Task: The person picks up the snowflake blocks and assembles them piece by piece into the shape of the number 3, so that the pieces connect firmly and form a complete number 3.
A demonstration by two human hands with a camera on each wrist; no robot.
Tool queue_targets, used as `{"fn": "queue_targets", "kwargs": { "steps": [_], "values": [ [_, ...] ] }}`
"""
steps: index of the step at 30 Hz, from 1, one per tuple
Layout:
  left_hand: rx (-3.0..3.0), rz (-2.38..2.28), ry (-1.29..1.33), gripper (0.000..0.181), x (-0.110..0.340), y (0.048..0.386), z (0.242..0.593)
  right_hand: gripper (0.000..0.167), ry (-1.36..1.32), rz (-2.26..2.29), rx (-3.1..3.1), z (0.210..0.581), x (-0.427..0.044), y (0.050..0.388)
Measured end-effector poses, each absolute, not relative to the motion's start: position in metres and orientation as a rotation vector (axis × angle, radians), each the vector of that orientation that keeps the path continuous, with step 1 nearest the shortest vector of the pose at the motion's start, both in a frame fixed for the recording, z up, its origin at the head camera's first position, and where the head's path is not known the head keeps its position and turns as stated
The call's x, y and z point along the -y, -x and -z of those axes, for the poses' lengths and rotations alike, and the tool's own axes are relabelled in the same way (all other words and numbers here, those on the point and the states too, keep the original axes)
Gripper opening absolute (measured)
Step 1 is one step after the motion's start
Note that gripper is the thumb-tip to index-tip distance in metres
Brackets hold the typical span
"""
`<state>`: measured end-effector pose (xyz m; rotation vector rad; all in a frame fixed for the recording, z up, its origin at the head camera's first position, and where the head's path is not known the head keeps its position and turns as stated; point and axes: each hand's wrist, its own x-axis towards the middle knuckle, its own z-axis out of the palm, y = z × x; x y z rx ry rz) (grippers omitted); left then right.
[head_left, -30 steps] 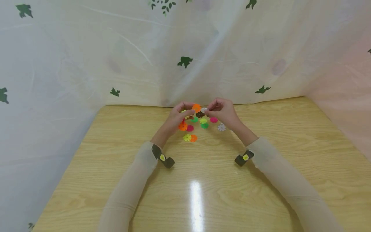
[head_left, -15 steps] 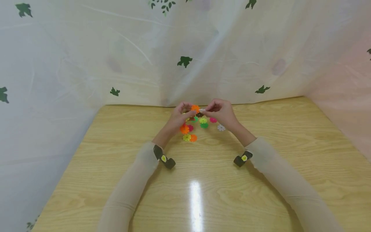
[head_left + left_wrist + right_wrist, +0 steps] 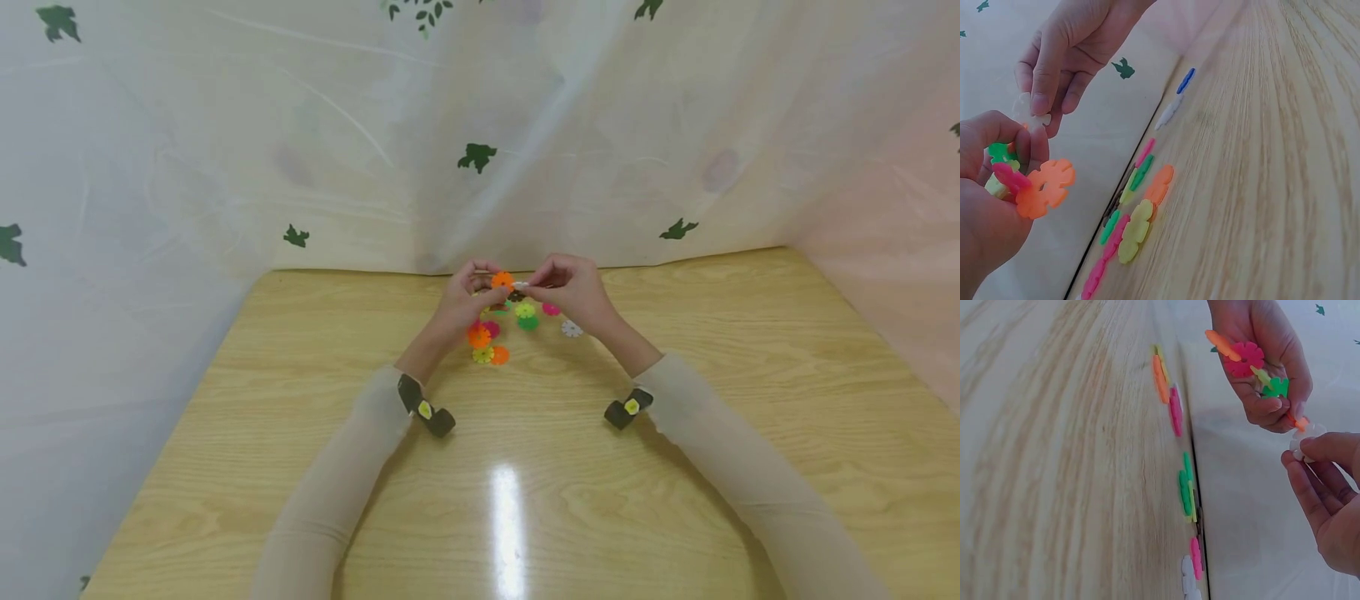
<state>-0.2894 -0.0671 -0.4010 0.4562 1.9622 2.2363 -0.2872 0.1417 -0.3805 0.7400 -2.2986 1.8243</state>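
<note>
My left hand [image 3: 453,315] pinches a chain of joined, notched plastic snowflake discs above the far part of the table. Along the chain in the right wrist view are an orange disc [image 3: 1222,345], a pink disc [image 3: 1246,360], a yellow disc [image 3: 1261,377] and a green disc [image 3: 1276,387]. At the fingertips is another orange disc [image 3: 502,281]. Facing it, my right hand [image 3: 579,293] pinches a white disc [image 3: 1314,433] between thumb and fingers. The white disc touches the orange one edge to edge; how deep their slots fit is hidden by the fingers.
Loose discs lie on the wooden table [image 3: 540,433] below the hands: a yellow disc [image 3: 483,355], an orange disc [image 3: 500,356], a green disc [image 3: 528,323], a white disc [image 3: 572,328] and several others. A patterned curtain [image 3: 360,167] hangs behind the table.
The white disc has moved left in my right hand and turned edge-on, meeting the orange disc. The chain in my left hand has shifted slightly, its lower orange disc moving down and right.
</note>
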Motion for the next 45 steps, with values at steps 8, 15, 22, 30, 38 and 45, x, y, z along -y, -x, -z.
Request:
{"fn": "queue_targets", "kwargs": {
  "steps": [8,15,22,30,38,45],
  "values": [
    [-1.952,-2.237,-0.443,0.024,0.065,0.288,0.4,0.007,-0.724,-1.803,2.301,0.379,-0.143,0.286],
    [-1.924,-2.257,-0.419,0.022,0.062,0.285,0.398,0.007,-0.744,-1.799,2.284,0.38,-0.143,0.286],
    [-1.916,-2.267,-0.4,0.022,0.058,0.282,0.395,0.009,-0.765,-1.815,2.266,0.381,-0.144,0.287],
    [-1.859,-2.272,-0.313,0.021,0.057,0.282,0.395,0.014,-0.76,-1.852,2.322,0.381,-0.146,0.291],
    [-1.806,-2.242,-0.309,0.02,0.063,0.285,0.396,0.013,-0.761,-1.792,2.391,0.382,-0.146,0.292],
    [-1.827,-2.216,-0.297,0.025,0.064,0.285,0.396,0.015,-0.753,-1.792,2.432,0.381,-0.146,0.291]
  ]
}}
